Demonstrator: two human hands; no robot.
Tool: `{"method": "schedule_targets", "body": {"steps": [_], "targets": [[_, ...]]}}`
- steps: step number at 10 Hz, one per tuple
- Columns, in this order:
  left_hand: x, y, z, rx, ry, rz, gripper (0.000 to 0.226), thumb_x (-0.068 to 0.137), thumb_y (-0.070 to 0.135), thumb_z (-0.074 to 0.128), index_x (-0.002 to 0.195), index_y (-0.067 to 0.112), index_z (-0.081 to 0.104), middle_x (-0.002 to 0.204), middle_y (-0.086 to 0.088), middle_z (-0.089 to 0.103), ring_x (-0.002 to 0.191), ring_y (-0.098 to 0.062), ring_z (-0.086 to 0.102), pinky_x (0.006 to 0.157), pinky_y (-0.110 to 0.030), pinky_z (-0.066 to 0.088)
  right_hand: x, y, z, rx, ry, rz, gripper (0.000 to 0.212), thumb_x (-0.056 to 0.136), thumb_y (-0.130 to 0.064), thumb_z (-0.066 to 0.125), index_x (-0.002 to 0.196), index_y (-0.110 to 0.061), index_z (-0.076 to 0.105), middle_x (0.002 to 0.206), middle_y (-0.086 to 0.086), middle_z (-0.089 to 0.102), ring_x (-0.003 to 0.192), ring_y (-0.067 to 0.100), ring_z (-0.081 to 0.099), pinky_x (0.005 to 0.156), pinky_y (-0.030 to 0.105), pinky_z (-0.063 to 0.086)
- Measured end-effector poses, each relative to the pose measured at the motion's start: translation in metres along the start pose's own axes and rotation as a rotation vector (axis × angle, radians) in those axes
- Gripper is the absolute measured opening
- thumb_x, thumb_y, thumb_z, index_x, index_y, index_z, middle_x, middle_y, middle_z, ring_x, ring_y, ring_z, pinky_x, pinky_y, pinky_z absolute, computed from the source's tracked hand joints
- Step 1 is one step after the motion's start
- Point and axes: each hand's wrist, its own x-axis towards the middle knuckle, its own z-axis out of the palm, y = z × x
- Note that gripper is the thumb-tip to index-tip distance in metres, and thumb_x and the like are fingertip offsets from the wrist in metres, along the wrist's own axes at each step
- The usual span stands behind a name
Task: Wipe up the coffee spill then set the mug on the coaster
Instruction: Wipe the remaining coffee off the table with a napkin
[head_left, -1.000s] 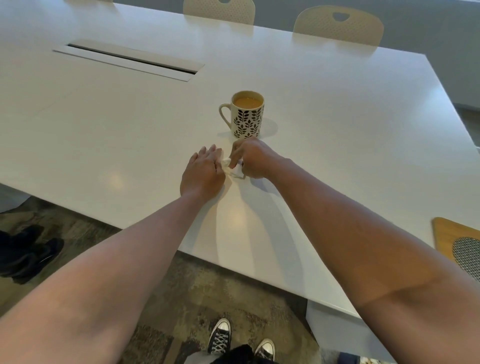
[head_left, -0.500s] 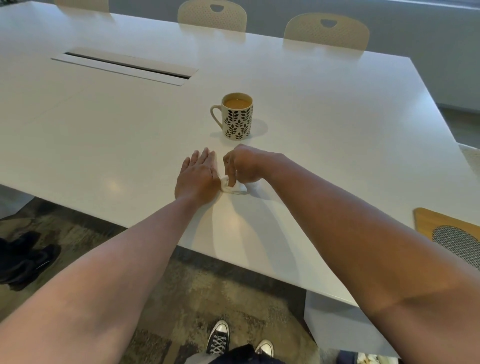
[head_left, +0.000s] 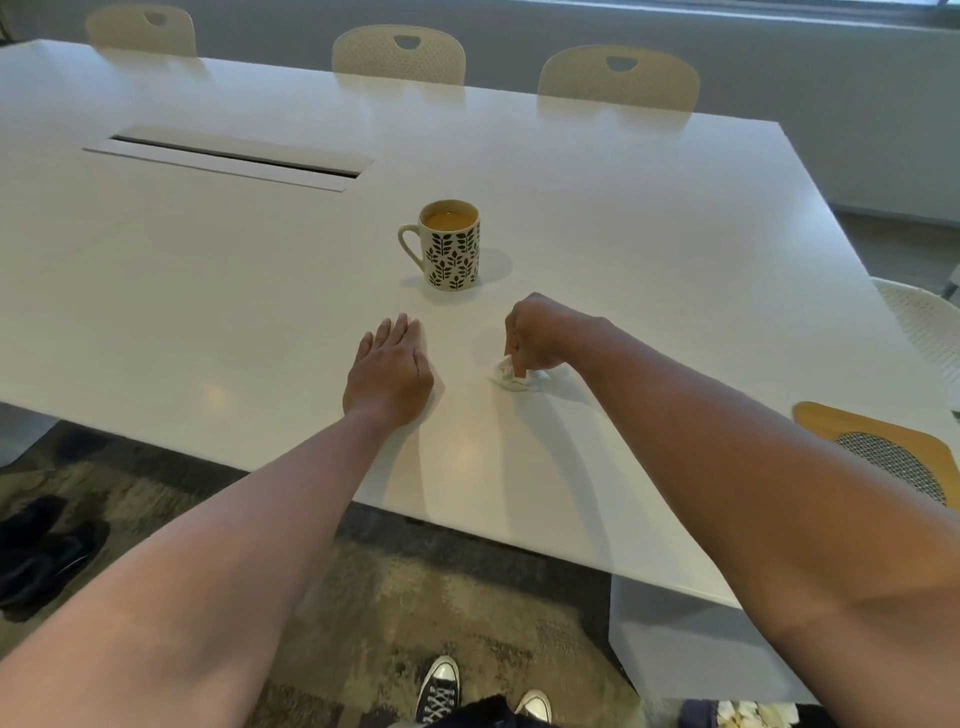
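Right hand (head_left: 535, 338) is pinching a wadded tissue (head_left: 511, 375) onto the table (head_left: 675, 234) to blot, left hand (head_left: 388, 371) lying flat w/ straight fingers as brace, mug (head_left: 453, 244) standing just beyond, coaster (head_left: 878, 452) waiting far right.

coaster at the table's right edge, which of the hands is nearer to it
Right. The right hand, gripping a crumpled tissue, is left of the coaster; the left hand lies flat further left.

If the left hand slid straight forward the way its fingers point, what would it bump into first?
Probably the mug. The left hand lies flat on the table, fingers aimed forward and slightly right, with only bare tabletop between. It might just slip past the handle side; the exact line is hard to judge from this view.
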Motion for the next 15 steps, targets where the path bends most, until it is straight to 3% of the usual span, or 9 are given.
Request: {"method": "schedule_targets", "body": {"steps": [2, 4, 6, 8, 9, 11, 12, 13, 15], "targets": [[0.001, 0.001, 0.0, 0.0, 0.008, 0.002, 0.057, 0.103, 0.022, 0.024, 0.159, 0.014, 0.022, 0.168, -0.002, 0.015, 0.155, -0.017, 0.008, 0.125, -0.034, 0.001, -0.012, 0.033, 0.0, -0.033, 0.024, 0.164, 0.031, 0.073, -0.013, 0.078, 0.103, -0.01, 0.072, 0.114, 0.01, 0.061, 0.098, 0.022, 0.064, 0.086, 0.035, 0.056], [0.006, 0.014, 0.003, 0.005, 0.001, 0.038, 0.057, 0.103, 0.02, 0.025, 0.159, 0.012, 0.023, 0.167, -0.004, 0.016, 0.155, -0.018, 0.008, 0.125, -0.035, 0.001, -0.028, 0.056, -0.004, -0.036, -0.049, 0.33, 0.013, 0.073, -0.015, 0.079, 0.077, -0.009, 0.069, 0.084, 0.008, 0.07, 0.075, 0.022, 0.068, 0.08, 0.035, 0.059], [0.012, 0.026, 0.009, -0.019, -0.021, 0.091, 0.057, 0.102, 0.019, 0.025, 0.158, 0.013, 0.025, 0.167, -0.003, 0.018, 0.155, -0.016, 0.01, 0.126, -0.035, 0.003, -0.042, 0.072, -0.006, -0.077, -0.158, 0.434, 0.027, 0.079, -0.032, 0.076, 0.061, -0.016, 0.063, 0.057, -0.005, 0.063, 0.064, 0.014, 0.063, 0.084, 0.03, 0.056], [0.018, 0.034, 0.013, -0.036, -0.035, 0.119, 0.057, 0.101, 0.019, 0.025, 0.157, 0.012, 0.028, 0.167, -0.004, 0.019, 0.154, -0.017, 0.011, 0.126, -0.035, 0.004, -0.065, 0.082, -0.01, -0.036, -0.207, 0.542, 0.025, 0.079, -0.028, 0.078, 0.092, -0.009, 0.07, 0.088, 0.005, 0.072, 0.09, 0.02, 0.071, 0.089, 0.035, 0.056], [0.02, 0.035, 0.013, -0.041, -0.038, 0.122, 0.057, 0.101, 0.019, 0.025, 0.157, 0.012, 0.028, 0.167, -0.004, 0.019, 0.154, -0.017, 0.011, 0.126, -0.034, 0.005, -0.073, 0.085, -0.009, -0.047, -0.221, 0.575, 0.025, 0.08, -0.03, 0.077, 0.091, -0.009, 0.069, 0.091, 0.005, 0.072, 0.093, 0.021, 0.07, 0.09, 0.035, 0.055], [0.024, 0.036, 0.015, -0.057, -0.036, 0.134, 0.056, 0.1, 0.019, 0.025, 0.156, 0.012, 0.03, 0.167, -0.004, 0.02, 0.154, -0.017, 0.012, 0.126, -0.034, 0.006, -0.081, 0.079, -0.001, -0.026, -0.315, 0.594, 0.024, 0.087, -0.023, 0.068, 0.068, -0.009, 0.063, 0.061, 0.0, 0.067, 0.079, 0.019, 0.07, 0.081, 0.032, 0.056], [0.024, 0.036, 0.015, -0.062, -0.038, 0.134, 0.057, 0.1, 0.019, 0.025, 0.156, 0.012, 0.03, 0.167, -0.004, 0.019, 0.154, -0.017, 0.012, 0.125, -0.033, 0.006, -0.081, 0.07, 0.004, -0.019, -0.353, 0.548, 0.012, 0.084, -0.009, 0.066, 0.073, -0.006, 0.068, 0.066, 0.003, 0.073, 0.074, 0.019, 0.073, 0.077, 0.032, 0.058], [0.024, 0.035, 0.015, -0.064, -0.041, 0.145, 0.057, 0.1, 0.019, 0.024, 0.156, 0.012, 0.029, 0.167, -0.004, 0.019, 0.154, -0.017, 0.012, 0.125, -0.033, 0.007, -0.078, 0.06, 0.005, 0.018, -0.402, 0.515, 0.016, 0.078, 0.0, 0.066, 0.093, 0.003, 0.07, 0.087, 0.009, 0.076, 0.081, 0.025, 0.074, 0.085, 0.039, 0.057], [0.023, 0.034, 0.014, -0.076, -0.051, 0.145, 0.057, 0.1, 0.019, 0.024, 0.157, 0.011, 0.028, 0.167, -0.004, 0.019, 0.154, -0.016, 0.011, 0.126, -0.033, 0.006, -0.065, 0.038, 0.012, 0.229, -0.425, 0.464, 0.028, 0.077, 0.003, 0.071, 0.102, 0.009, 0.06, 0.094, 0.017, 0.074, 0.076, 0.024, 0.074, 0.088, 0.044, 0.057]]}}
